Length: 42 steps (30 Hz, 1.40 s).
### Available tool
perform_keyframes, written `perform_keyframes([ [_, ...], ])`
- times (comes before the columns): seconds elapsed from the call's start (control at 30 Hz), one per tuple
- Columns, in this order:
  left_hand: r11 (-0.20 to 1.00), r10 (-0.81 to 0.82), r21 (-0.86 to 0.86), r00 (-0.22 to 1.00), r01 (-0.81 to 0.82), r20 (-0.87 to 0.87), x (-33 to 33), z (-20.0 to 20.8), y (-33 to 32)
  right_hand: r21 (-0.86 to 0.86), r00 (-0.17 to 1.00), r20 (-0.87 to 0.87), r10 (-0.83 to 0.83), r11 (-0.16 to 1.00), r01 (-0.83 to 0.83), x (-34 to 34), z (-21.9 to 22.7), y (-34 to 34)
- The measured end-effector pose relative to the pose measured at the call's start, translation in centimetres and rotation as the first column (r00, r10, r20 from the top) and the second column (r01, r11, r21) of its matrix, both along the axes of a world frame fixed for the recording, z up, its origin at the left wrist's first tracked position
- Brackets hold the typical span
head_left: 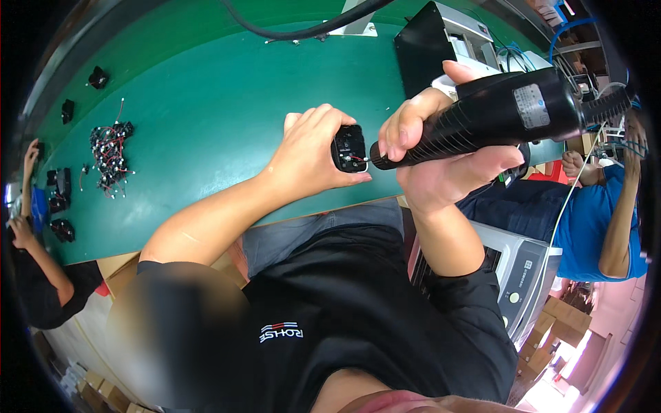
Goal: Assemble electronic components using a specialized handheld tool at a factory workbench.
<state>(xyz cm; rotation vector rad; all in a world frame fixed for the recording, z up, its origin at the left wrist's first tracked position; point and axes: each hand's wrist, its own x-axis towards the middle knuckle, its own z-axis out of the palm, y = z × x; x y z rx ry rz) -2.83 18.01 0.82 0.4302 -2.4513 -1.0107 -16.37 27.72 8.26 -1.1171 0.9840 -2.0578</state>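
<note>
My left hand is closed around a small black plastic housing, held over the near part of the green table. Its hollow side shows, with a short red and white wire inside. In my right hand is a black electric screwdriver with a ribbed grip and a cord at its rear end. The tool lies almost level, its nose pointing left against or very near the housing's right edge. The bit's exact contact point is too small to make out.
On the green table, a heap of small wired parts lies left, with several black housings farther left. A black and white machine stands at the back right. Co-workers' hands show at far left, and a person in blue at right.
</note>
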Motion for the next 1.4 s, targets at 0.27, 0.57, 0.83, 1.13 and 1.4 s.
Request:
perform_keyframes([
  [0.27, 1.000, 0.002, 0.003, 1.000, -0.002, -0.008, 0.1, -0.1, 0.1, 0.073, 1.000, -0.008, -0.020, 0.997, 0.020, 0.2, -0.8, 0.1],
  [0.57, 0.999, 0.028, 0.024, 0.998, -0.027, -0.047, -0.2, -0.1, -0.1, -0.052, 0.999, 0.028, -0.036, 0.998, 0.037, 0.9, -2.0, -0.2],
  [0.83, 0.997, -0.074, 0.001, 0.997, 0.074, -0.010, 0.0, 0.5, -1.0, 0.154, 0.984, -0.169, 0.052, 0.988, -0.025, 0.6, 0.4, -1.9],
  [1.13, 0.202, -0.029, 0.956, 0.977, 0.211, -0.209, 3.7, 3.4, -7.1, -0.349, 0.999, 0.026, 0.035, 0.937, -0.023, -2.2, 10.2, -4.8],
  [1.4, 0.847, 0.525, -0.159, 0.846, -0.508, 0.091, 7.9, 1.4, -20.3, -0.235, 0.969, 0.013, 0.247, 0.943, -0.237, 0.4, 10.8, -8.1],
])
